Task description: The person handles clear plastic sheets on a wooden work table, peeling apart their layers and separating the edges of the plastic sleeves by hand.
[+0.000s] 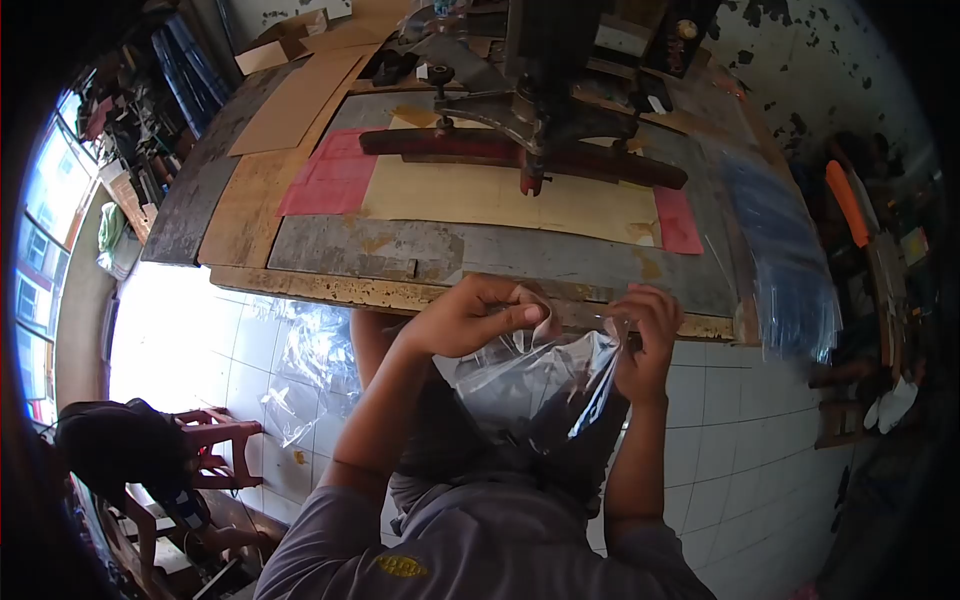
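A clear plastic sheet (530, 385) hangs over my lap, crumpled and shiny, in front of the bench edge. My left hand (485, 315) pinches its upper left part between thumb and fingers. On the other side my right hand (645, 335) grips a bunched corner, the fingers curled round it. Whether the plastic is a flat sheet or a bag I cannot tell. Beyond my hands stands a press with a dark red bar (460, 148) over a cream sheet (500, 200). Pink pieces (325, 175) lie at both ends of the cream sheet.
A stack of clear bluish plastic sheets (785, 260) hangs over the bench's right end. Cardboard (295, 105) lies at the back left. More crumpled clear plastic (315, 350) is on the tiled floor. A red stool (225, 445) and another person (150, 480) are at the lower left.
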A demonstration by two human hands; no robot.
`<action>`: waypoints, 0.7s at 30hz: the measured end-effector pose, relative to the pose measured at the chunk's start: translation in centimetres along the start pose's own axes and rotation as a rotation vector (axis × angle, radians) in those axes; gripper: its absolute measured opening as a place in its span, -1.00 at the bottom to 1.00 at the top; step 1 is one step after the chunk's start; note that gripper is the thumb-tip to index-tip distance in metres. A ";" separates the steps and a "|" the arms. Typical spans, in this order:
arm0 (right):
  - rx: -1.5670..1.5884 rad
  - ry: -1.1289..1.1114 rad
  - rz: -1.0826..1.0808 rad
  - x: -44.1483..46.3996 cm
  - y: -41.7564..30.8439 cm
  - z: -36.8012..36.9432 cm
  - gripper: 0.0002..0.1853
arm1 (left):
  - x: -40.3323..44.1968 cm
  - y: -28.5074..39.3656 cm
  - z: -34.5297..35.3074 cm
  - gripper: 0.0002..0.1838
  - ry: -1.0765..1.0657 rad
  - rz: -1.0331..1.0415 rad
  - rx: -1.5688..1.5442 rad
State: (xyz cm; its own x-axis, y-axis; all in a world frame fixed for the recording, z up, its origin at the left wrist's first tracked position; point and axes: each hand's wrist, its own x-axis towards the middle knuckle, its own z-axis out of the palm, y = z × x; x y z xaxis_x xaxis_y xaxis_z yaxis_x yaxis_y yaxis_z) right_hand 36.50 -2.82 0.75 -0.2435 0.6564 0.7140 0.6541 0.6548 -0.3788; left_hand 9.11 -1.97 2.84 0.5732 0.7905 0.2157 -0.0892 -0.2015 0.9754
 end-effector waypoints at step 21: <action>0.805 -0.054 0.467 1.6 4.0 0.4 -0.41 | 1.3 -2.0 -1.9 -0.71 0.089 -0.070 0.219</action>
State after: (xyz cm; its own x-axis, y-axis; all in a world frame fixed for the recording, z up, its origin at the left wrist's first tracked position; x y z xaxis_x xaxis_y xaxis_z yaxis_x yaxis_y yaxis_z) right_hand 38.40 0.97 0.14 -0.1273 0.9222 0.3653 0.0058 0.3689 -0.9294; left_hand 8.48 0.57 1.29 0.4966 0.8529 0.1608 0.1322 -0.2575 0.9572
